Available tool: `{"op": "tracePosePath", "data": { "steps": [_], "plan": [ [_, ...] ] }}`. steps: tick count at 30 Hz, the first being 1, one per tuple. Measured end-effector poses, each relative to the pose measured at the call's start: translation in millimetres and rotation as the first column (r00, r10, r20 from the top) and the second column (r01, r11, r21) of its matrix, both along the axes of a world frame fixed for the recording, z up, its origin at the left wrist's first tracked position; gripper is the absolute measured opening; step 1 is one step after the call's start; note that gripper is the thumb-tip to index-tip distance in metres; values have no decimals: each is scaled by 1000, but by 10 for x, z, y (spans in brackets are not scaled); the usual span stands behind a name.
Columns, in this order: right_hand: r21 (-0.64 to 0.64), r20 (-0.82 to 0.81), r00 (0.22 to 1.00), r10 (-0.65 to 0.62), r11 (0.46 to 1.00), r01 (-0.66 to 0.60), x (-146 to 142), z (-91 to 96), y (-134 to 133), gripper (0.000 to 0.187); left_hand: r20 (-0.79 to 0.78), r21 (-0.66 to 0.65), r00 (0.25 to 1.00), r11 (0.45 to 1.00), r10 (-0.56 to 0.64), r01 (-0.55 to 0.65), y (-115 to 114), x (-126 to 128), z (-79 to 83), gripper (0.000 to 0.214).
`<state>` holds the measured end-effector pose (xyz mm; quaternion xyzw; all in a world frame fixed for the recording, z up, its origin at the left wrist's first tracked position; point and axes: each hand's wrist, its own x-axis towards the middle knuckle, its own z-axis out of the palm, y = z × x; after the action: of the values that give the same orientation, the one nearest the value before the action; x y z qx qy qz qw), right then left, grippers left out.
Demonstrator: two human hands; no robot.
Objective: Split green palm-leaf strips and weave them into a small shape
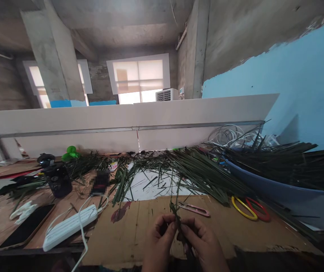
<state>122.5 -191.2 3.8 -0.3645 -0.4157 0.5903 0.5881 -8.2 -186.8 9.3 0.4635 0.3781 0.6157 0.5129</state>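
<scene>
Both of my hands meet low in the middle of the view, over a sheet of brown cardboard (pixel 139 226). My left hand (pixel 159 236) and my right hand (pixel 200 240) are closed in a pinch on a thin green leaf strip (pixel 175 211) that stands up between the fingertips. Small pink thread snips (pixel 196 209) lie on the cardboard just beyond my hands. A loose pile of green leaf strips (pixel 196 170) spreads across the table behind them.
A blue basin (pixel 266 185) full of dark strips stands at the right, with yellow and red scissors (pixel 249 208) beside it. At the left lie a black phone (pixel 27 226), a white power bank (pixel 70 226) with cable, and a black container (pixel 57 180). A white partition (pixel 122 124) closes the back.
</scene>
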Motion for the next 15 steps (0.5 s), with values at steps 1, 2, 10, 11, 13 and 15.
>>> {"op": "tracePosePath", "data": {
  "steps": [1,2,10,11,13,15],
  "plan": [
    [1,1,1000,-4,1000,4,0,-1,-2,43,4,6,1000,1000,-6,6,3,-1,-6,38],
    [-1,5,1000,-7,1000,7,0,0,-6,43,6,12,1000,1000,-10,10,7,-1,-14,37],
    [-12,5,997,-83,997,83,-40,-13,-32,43,-59,36,997,998,49,-47,59,-41,-103,34],
    [-11,8,997,-72,997,72,-38,-17,-28,43,-68,39,997,998,46,-43,60,-49,-119,34],
    [-8,18,999,-31,999,31,-28,-18,-15,43,-69,40,997,999,22,-19,54,-60,-144,33],
    [-7,21,1000,-6,1000,6,-17,-10,-5,44,-55,36,998,999,-10,12,43,-62,-152,33]
  ]
}}
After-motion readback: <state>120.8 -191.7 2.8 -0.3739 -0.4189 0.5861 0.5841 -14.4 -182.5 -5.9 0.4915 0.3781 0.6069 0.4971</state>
